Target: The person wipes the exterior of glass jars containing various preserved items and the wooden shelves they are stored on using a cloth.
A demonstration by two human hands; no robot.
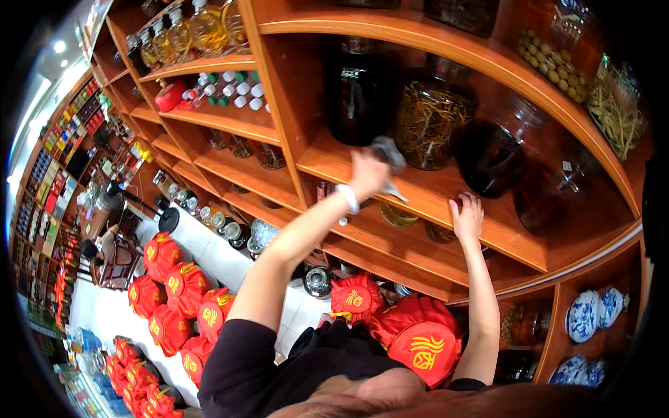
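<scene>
My left hand (368,172), with a white band at the wrist, holds a grey cloth (389,151) against the front of a wooden shelf board (334,157). The cloth is blurred and a pale corner hangs below the hand. Just behind it stand a large dark glass jar (358,99) and a glass jar of yellowish roots (434,120). My right hand (468,214) rests its fingers on the same board's front edge, holding nothing, in front of another dark glass jar (488,159). A reddish-brown jar (543,193) stands farther right.
Red cloth-covered jars with yellow print (423,350) stand close before my body; more (187,282) are on the white floor at left. Glass jars (235,232) line the shelf's foot. Blue-and-white porcelain (583,316) fills the right compartments. A person (107,251) sits far left.
</scene>
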